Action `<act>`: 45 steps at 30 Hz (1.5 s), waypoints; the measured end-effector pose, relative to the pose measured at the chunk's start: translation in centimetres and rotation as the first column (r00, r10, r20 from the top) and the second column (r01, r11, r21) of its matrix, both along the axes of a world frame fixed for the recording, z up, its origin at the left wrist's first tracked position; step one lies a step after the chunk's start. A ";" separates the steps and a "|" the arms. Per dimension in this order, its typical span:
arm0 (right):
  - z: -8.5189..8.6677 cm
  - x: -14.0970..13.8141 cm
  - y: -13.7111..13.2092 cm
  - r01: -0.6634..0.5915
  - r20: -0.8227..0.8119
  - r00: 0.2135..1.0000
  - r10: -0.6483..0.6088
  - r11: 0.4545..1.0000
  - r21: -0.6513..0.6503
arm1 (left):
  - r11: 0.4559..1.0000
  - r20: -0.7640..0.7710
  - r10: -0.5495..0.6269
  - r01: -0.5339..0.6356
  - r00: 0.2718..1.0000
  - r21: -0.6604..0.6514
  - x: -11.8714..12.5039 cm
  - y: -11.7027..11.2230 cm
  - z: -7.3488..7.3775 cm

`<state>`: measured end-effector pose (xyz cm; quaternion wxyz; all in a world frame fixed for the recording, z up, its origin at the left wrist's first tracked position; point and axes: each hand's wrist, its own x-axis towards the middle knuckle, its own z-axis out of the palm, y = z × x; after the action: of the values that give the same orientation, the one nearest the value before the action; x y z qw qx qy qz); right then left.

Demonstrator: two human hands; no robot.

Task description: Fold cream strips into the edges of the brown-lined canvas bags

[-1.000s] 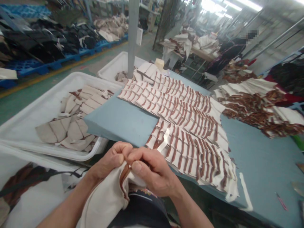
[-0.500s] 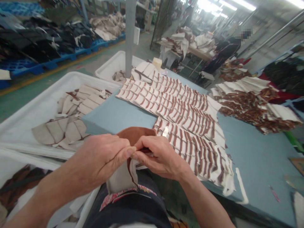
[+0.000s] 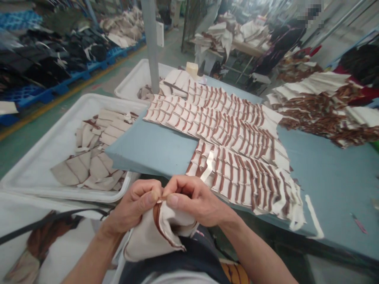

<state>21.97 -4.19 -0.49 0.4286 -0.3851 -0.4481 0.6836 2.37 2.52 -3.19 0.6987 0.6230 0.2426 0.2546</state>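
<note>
Between my hands hangs a sewn fabric piece (image 3: 148, 240), off-white with a brown edge along its seam. My left hand (image 3: 139, 203) pinches its top edge between thumb and fingers. Right beside it, my right hand (image 3: 192, 199) pinches the same edge, the two thumbs almost touching. The lower part of the piece droops over my lap. Just beyond my right hand, overlapping rows of off-white and brown fabric pieces (image 3: 233, 173) lie on the blue table (image 3: 139, 144). A loose white strip (image 3: 209, 167) rests on the nearest row.
At the left stands a white bin (image 3: 35, 157) of fabric pieces, with another white bin (image 3: 127, 85) behind it near a grey post (image 3: 151, 51). A tall fabric stack (image 3: 319, 106) sits at the table's right. A small pink-handled tool (image 3: 359, 224) lies there too. A person (image 3: 284, 43) is in the background.
Both hands have moved slightly down with the fabric piece. Its brown inner face no longer shows above my hands, and more of its off-white side hangs below. The view has shifted a little.
</note>
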 end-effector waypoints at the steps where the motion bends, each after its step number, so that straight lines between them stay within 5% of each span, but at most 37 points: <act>1: -0.1 -0.1 0.0 0.004 -0.015 1.000 -0.004 1.000 -0.005 | 1.000 0.002 -0.007 0.007 1.000 -0.012 0.0 -0.1 -0.1; 7: 0.9 0.1 0.2 -0.049 0.061 0.997 0.049 0.999 0.007 | 0.996 -0.001 -0.081 0.081 0.997 0.028 -0.6 1.2 0.3; 11: 1.9 0.5 0.2 -0.021 0.319 0.945 -0.066 0.965 0.261 | 0.967 -0.090 -0.163 0.177 0.982 0.184 -1.3 2.5 1.8; 17: 2.4 0.7 -0.3 -0.180 0.592 0.758 -0.275 0.783 0.595 | 0.756 -0.327 -0.085 0.275 0.941 0.595 -2.3 2.6 4.9; 20: 2.8 0.7 -0.7 -0.256 0.694 0.642 -0.325 0.762 0.594 | 0.641 -0.375 0.013 0.281 0.927 0.715 -2.4 1.9 5.1; 24: 3.4 0.8 -0.6 -0.257 0.745 0.574 -0.339 0.790 0.557 | 0.597 -0.353 0.155 0.197 0.923 0.777 -2.4 0.6 4.5; 26: 3.1 0.8 -0.1 -0.209 0.695 0.663 -0.279 0.822 0.529 | 0.626 -0.294 0.165 0.130 0.941 0.769 -2.4 0.2 4.4; 30: 0.7 0.4 1.8 -0.156 0.366 0.930 0.043 0.946 0.285 | 0.808 -0.144 0.100 0.004 0.985 0.589 -2.4 -0.3 3.5; 34: -2.2 -0.7 3.1 -0.207 -0.061 0.976 0.207 0.978 0.008 | 0.950 -0.025 0.177 -0.164 0.984 0.267 -2.5 -1.1 0.9; 39: -4.0 -1.2 2.9 -0.200 -0.172 0.968 0.181 0.975 -0.094 | 0.966 0.063 0.235 -0.226 0.970 -0.127 -1.9 -2.6 -1.3; 45: -4.3 -1.2 1.8 -0.134 -0.121 0.984 0.128 0.990 -0.045 | 0.965 0.136 0.250 -0.236 0.959 -0.110 -0.8 -2.9 0.6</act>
<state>20.74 -2.38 -4.83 0.3978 -0.3250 -0.4284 0.7434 1.56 -0.36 -2.62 0.7062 0.5348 0.2762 0.3729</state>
